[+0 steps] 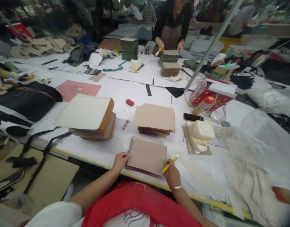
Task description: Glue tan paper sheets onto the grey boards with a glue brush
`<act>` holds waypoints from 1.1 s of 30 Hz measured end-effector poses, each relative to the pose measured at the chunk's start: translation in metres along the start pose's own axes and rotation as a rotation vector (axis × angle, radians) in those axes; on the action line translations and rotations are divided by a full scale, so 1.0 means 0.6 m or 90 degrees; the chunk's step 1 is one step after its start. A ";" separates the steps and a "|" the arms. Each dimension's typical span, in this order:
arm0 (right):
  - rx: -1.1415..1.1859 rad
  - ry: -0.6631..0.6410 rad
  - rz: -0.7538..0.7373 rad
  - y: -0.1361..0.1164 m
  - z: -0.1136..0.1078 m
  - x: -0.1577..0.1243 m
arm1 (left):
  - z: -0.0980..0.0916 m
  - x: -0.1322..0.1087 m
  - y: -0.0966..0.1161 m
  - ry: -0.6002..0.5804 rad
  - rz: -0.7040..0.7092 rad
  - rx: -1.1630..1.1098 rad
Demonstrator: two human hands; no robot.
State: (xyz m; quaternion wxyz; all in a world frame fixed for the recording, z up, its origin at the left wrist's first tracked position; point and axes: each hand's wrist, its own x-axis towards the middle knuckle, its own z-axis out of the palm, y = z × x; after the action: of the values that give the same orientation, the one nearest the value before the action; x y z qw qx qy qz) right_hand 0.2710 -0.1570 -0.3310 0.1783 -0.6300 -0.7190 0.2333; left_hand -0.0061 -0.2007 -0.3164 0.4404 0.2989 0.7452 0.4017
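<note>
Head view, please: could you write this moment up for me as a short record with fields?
left hand: rests on the left edge of the tan sheets
right hand: holds a yellow brush at the sheets' right edge
behind the sheets: tall stack, middle stack, red snips
to the right: white container, phone
far side: co-worker standing at other stacks

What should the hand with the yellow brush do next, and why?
Probably stroke the yellow brush along the right edge of the top tan sheet. The right hand holds it with the bristles just off that edge, while the left hand presses the sheet's left edge down.
</note>
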 end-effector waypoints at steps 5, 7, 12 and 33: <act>-0.063 -0.030 -0.005 -0.006 0.024 0.044 | -0.001 0.047 -0.010 0.029 -0.002 0.037; -0.076 -0.037 -0.001 -0.007 0.029 0.055 | 0.002 0.060 -0.022 0.030 -0.016 0.043; -0.088 -0.046 0.014 -0.005 0.037 0.065 | 0.007 0.077 -0.048 0.026 -0.031 0.050; -0.140 -0.082 0.038 -0.004 0.043 0.069 | 0.006 0.084 -0.039 -0.011 -0.061 0.188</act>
State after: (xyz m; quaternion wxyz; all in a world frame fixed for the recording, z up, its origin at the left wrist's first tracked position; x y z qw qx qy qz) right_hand 0.2489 -0.1191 -0.3525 0.0550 -0.6505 -0.7311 0.1983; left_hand -0.0272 -0.1710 -0.3587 0.4170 0.3280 0.8056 0.2639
